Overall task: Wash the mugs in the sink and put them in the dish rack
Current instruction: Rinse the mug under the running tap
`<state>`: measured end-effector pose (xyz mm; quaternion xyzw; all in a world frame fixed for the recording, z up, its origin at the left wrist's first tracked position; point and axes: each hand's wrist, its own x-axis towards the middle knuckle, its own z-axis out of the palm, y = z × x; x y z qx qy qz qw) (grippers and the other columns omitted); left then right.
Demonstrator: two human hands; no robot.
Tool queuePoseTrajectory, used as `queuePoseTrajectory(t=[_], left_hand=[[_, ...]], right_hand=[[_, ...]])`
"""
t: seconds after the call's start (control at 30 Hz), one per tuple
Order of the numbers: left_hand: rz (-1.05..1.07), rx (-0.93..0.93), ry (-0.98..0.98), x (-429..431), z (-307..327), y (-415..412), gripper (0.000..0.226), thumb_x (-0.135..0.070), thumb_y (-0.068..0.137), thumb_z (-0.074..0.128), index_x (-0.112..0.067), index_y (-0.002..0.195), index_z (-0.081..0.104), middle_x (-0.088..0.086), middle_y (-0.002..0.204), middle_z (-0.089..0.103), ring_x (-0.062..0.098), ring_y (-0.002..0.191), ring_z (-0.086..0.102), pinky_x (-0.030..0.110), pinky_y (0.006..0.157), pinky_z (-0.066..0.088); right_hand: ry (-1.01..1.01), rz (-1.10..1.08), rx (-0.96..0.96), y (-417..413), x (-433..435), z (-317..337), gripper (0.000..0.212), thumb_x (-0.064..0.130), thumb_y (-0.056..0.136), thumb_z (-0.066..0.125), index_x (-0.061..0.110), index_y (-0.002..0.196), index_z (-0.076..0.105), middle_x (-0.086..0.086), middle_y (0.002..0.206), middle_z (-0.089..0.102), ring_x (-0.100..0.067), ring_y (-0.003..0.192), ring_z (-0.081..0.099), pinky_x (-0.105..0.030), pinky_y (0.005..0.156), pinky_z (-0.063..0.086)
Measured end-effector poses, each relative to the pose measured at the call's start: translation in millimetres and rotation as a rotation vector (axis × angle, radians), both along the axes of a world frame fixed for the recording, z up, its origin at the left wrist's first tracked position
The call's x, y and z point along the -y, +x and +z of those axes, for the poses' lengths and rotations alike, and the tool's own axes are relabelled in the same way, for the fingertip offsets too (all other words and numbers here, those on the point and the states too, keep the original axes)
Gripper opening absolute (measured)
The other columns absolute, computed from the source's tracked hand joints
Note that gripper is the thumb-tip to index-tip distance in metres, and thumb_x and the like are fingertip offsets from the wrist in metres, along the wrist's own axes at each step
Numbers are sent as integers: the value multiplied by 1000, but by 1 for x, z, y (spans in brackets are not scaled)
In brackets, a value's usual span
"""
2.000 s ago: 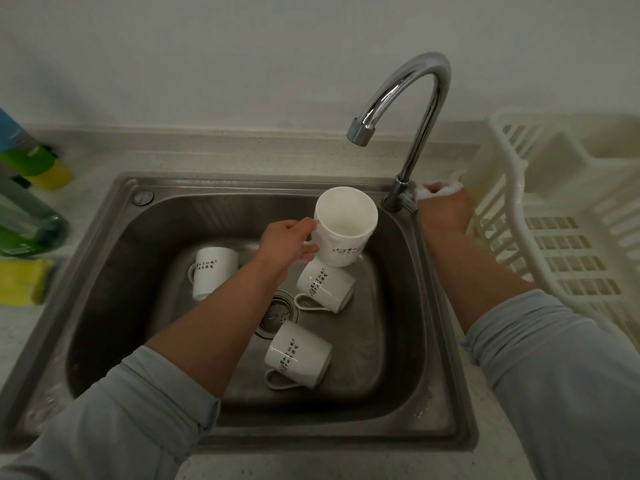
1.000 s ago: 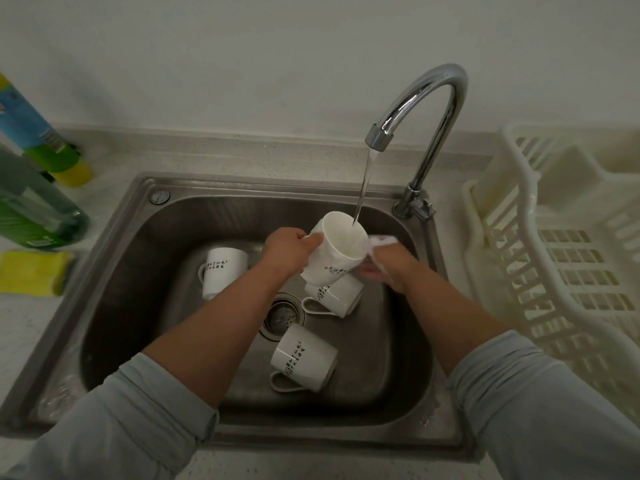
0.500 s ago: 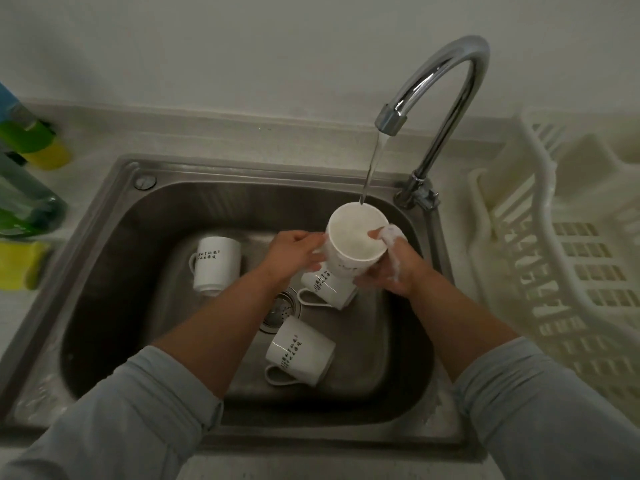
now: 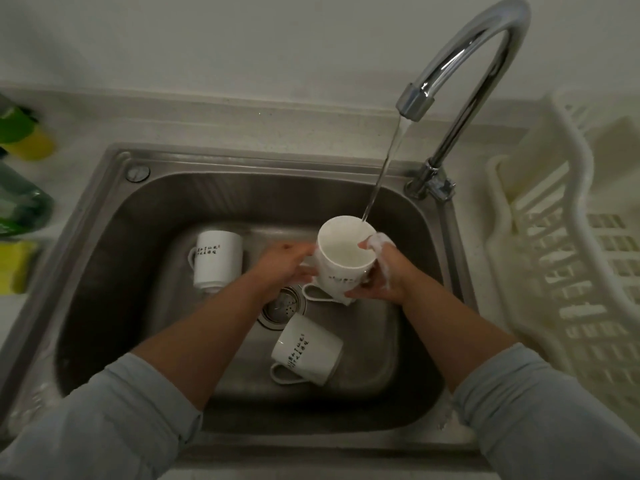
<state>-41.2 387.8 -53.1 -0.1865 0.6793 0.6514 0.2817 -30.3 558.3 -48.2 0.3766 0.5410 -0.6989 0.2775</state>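
A white mug [image 4: 341,261] with dark print is held upright over the steel sink [image 4: 114,216], under the running tap stream [image 4: 381,174]. My left hand [image 4: 284,265] grips it at its left side by the handle. My right hand [image 4: 379,271], with a white soapy cloth at the fingers, wraps the mug's right side, thumb over the rim. Three more white mugs are in the basin: one upside down at the back left [image 4: 216,259], one on its side at the front [image 4: 306,349], and one mostly hidden beneath the held mug, its handle [image 4: 313,294] showing.
A cream plastic dish rack [image 4: 568,271] stands on the counter to the right of the sink. The chrome faucet [image 4: 478,64] arches over the back right. Green and yellow bottles [image 4: 20,202] and a yellow sponge [image 4: 14,266] sit at the left edge. The drain [image 4: 284,306] lies mid-basin.
My right hand left the tap base, water started running, and the hand came to the mug with the cloth. The mug now stands upright under the stream, held by both hands.
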Motion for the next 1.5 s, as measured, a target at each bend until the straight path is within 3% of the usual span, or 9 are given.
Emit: queuePoseTrajectory(t=[0.17, 0.27, 0.37, 0.47, 0.57, 0.73, 0.93, 1.1, 1.5], left_hand=[[12, -75, 12, -13, 5, -18, 29, -19, 90, 58, -1, 112, 62, 15, 113, 65, 26, 95, 66, 31, 77, 54], [-66, -29, 15, -16, 3, -6, 29, -20, 90, 60, -3, 112, 61, 9, 109, 64, 21, 91, 67, 31, 79, 54], [-9, 7, 10, -1, -1, -3, 11, -18, 89, 61, -10, 96, 63, 6, 101, 62, 24, 87, 67, 34, 81, 53], [37, -45, 2, -1, 0, -18, 24, -17, 89, 60, -2, 107, 63, 13, 111, 64, 28, 90, 67, 31, 73, 54], [-30, -55, 19, -14, 3, -19, 30, -20, 88, 61, -1, 112, 62, 13, 113, 65, 24, 93, 67, 28, 72, 54], [-27, -21, 9, 1, -6, -8, 12, -20, 89, 61, -13, 98, 63, 6, 103, 65, 23, 90, 67, 31, 76, 54], [-37, -80, 35, -13, 4, -16, 12, -20, 89, 61, -10, 96, 63, 8, 102, 66, 18, 87, 66, 28, 70, 55], [-82, -14, 18, 4, -2, -8, 20, -19, 89, 61, -8, 104, 65, 7, 107, 65, 27, 94, 67, 33, 79, 55], [-180, 136, 105, -13, 4, -4, 9, -21, 88, 60, -15, 92, 65, 9, 100, 65, 22, 74, 67, 22, 55, 56]], right_hand=[[83, -63, -103, -16, -3, 11, 15, 21, 91, 39, 25, 104, 44, -16, 113, 46, -38, 106, 49, -55, 86, 48], [83, -59, -31, -9, -14, 5, 26, 22, 89, 41, 25, 115, 39, -16, 119, 43, -38, 110, 45, -55, 82, 50], [41, -18, -5, -3, 2, 1, 29, 24, 90, 43, 27, 119, 37, -16, 121, 40, -38, 108, 44, -55, 79, 51], [49, -64, -69, -12, 9, 7, 23, 22, 91, 39, 25, 114, 39, -13, 109, 46, -34, 99, 49, -54, 84, 49], [103, -97, -89, -15, -4, 11, 11, 21, 91, 38, 24, 100, 44, -12, 103, 47, -37, 108, 48, -55, 89, 47], [71, -42, -44, -2, 5, 2, 22, 23, 93, 39, 25, 115, 40, -11, 100, 45, -35, 105, 46, -57, 90, 47], [129, -88, -114, -12, -3, 8, 11, 21, 91, 37, 27, 97, 45, -10, 100, 47, -35, 105, 49, -54, 86, 49], [49, -35, 43, -2, 2, -3, 33, 30, 89, 44, 24, 120, 34, -17, 122, 42, -37, 109, 45, -51, 78, 51], [93, 47, 167, 15, -28, -2, 62, 63, 82, 46, 22, 129, 44, -16, 120, 52, -34, 102, 53, -40, 62, 52]])
